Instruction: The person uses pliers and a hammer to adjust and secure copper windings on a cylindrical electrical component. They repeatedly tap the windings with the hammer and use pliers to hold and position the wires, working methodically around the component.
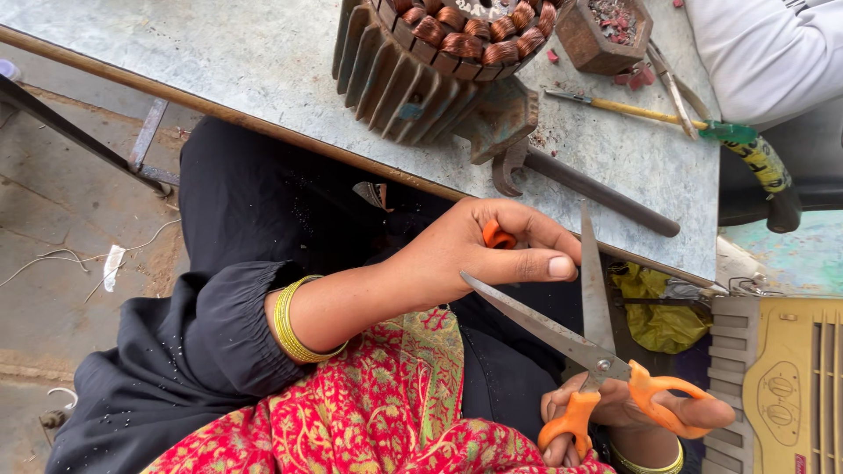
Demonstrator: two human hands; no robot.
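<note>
Right hand point(615, 417) grips the orange handles of the scissors point(584, 342) — blades spread wide, points up toward the tabletop point(263, 61) edge. Left hand point(479, 250) is closed around a small orange piece point(498, 235), thumb extended, touching one blade. Both are held over the lap, below the tabletop. On the tabletop: a motor stator point(439, 61) with copper windings, a screwdriver point(650, 114) — well apart from the hands.

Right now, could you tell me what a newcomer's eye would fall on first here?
Probably the open orange-handled scissors, held low at the right by the right hand, blades spread. Just left, the left hand grips a small orange piece. Above, on the metal table, sits a finned motor stator with copper windings.
</note>
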